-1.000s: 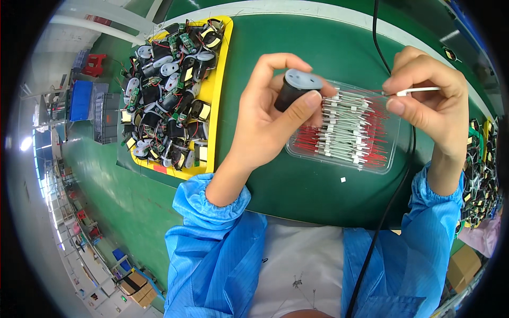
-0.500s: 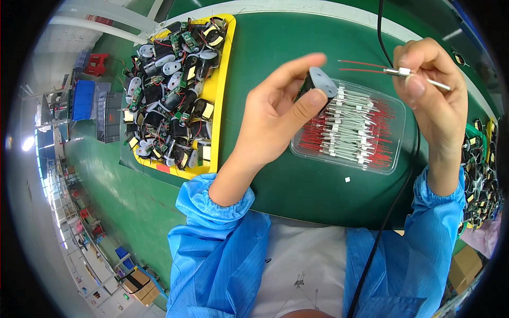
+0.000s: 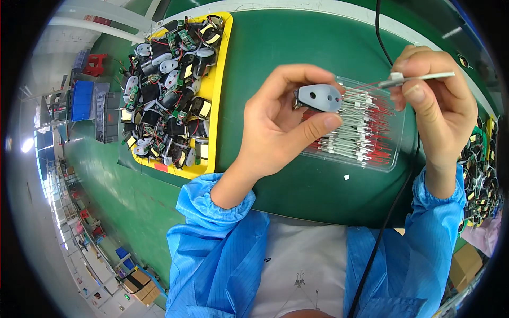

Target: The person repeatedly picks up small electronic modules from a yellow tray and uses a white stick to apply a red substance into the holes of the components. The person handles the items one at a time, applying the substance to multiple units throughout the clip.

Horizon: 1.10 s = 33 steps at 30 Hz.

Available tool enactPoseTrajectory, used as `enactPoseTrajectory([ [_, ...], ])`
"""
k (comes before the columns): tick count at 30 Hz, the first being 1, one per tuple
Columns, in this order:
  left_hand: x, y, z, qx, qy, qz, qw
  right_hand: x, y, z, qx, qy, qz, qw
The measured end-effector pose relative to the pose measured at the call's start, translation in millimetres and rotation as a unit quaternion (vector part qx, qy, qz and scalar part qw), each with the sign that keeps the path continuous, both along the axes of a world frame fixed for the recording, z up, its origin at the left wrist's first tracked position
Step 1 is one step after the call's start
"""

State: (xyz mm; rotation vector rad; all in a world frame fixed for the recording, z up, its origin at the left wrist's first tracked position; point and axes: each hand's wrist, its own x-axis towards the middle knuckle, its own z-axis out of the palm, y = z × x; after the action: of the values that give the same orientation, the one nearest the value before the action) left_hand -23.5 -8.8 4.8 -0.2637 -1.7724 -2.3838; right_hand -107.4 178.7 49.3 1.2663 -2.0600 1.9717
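Note:
My left hand (image 3: pixel 273 124) grips a small black housing by its sides, with its grey oval cap (image 3: pixel 319 98) turned toward me. The cap has several round holes. In my right hand (image 3: pixel 437 106), thumb and fingers pinch a slim wired part (image 3: pixel 436 76) with a white rod, a metal piece and thin red wires. Its wires point left and reach close to the cap's right end; I cannot tell whether they enter a hole. Below both hands lies a clear plastic box (image 3: pixel 386 169) full of similar wired parts (image 3: pixel 352 124), partly covered by my left hand.
A yellow tray (image 3: pixel 213 106) heaped with black housings (image 3: pixel 175 98), grey caps and green circuit boards stands at the left of the green table (image 3: pixel 260 42). A black cable (image 3: pixel 389 212) crosses on the right. More such units (image 3: pixel 480 175) sit at the far right.
My left hand has turned the housing so its grey cap faces me more fully. The wired part has tilted, its red wires now lower and close to the cap.

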Motion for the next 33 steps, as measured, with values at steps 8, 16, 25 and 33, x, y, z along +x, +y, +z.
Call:
enactPoseTrajectory([
  [8,0,0,-4,-0.061,0.087,0.002,0.994,0,4,6,0.02,0.115,0.017,0.993],
  [16,0,-1,-2,-0.058,0.074,-0.007,0.996,0,6,10,0.025,0.112,0.049,0.992],
  [25,0,-2,-1,-0.063,0.085,-0.031,0.994,0,3,7,0.02,0.089,0.034,0.995],
  [33,0,-2,1,-0.058,0.074,-0.038,0.995,-2,6,12,0.047,0.143,0.051,0.987],
])
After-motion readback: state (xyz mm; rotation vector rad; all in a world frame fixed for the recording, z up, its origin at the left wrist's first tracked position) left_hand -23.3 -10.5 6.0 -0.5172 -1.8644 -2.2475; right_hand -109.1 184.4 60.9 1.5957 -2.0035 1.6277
